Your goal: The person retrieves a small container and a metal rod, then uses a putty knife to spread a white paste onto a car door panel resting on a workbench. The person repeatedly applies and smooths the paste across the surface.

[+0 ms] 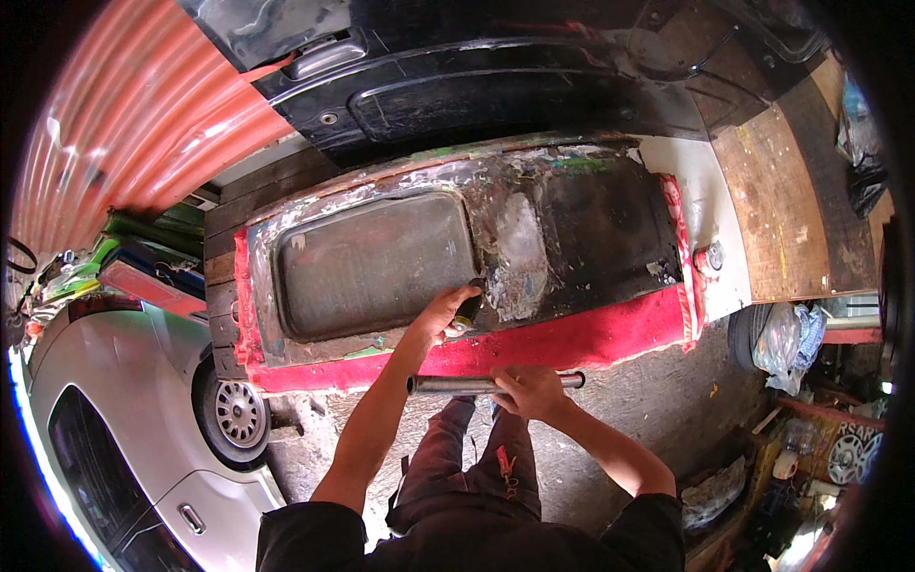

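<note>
My right hand (531,392) is closed around a grey metal tube (443,385), held level just off the near edge of the bench. Farther forward, my left hand (446,315) grips a short dark object (468,308) with a shiny, rounded lower end; its kind is too small to make out. That hand is at the near edge of a worn vehicle body panel (515,243), by the lower right corner of its recessed rectangle. Paint on the panel is patchy and flaking. A red cloth (581,329) lies under it and hangs over the front.
Behind the panel stands a large black vehicle panel (496,91). A silver car (143,419) is parked at left, below red corrugated sheeting (152,114). A small clear jar (713,255) sits at the bench's right end. Plastic bags (782,348) and cluttered shelves line the right.
</note>
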Demonstrator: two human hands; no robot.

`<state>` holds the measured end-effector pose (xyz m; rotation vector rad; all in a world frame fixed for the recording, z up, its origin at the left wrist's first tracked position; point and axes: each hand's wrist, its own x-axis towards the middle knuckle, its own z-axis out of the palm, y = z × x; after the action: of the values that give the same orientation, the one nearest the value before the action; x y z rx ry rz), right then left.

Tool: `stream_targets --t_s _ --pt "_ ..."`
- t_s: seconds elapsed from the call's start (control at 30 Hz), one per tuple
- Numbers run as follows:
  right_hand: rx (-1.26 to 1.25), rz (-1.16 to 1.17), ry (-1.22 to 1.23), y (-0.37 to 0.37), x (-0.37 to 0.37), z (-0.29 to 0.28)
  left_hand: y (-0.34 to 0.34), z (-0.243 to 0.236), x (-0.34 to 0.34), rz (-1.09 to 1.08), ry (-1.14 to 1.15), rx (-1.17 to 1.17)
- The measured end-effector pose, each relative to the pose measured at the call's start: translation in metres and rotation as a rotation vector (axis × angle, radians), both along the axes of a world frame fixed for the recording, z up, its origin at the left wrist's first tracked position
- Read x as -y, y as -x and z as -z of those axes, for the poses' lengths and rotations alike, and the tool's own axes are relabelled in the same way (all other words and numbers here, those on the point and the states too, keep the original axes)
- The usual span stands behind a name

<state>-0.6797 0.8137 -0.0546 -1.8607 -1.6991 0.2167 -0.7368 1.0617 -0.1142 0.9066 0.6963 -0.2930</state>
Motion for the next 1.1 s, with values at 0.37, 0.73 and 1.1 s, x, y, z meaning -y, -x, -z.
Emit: stream_targets --t_s 0.37,0.73,1.1 --pt "0.132 0.157 0.095 -0.011 -0.006 -0.002 -0.005 0.016 0.005 -0.074 -0.164 -0.048" --pt "0.156 0.231 0.195 -0.010 0.009 0.012 -0.010 -0.008 0.004 -0.063 -0.112 -0.046" --pt "0.121 0.353 0.353 -0.042 0.015 0.016 -0.015 0.008 -0.004 0.042 -0.115 -0.035"
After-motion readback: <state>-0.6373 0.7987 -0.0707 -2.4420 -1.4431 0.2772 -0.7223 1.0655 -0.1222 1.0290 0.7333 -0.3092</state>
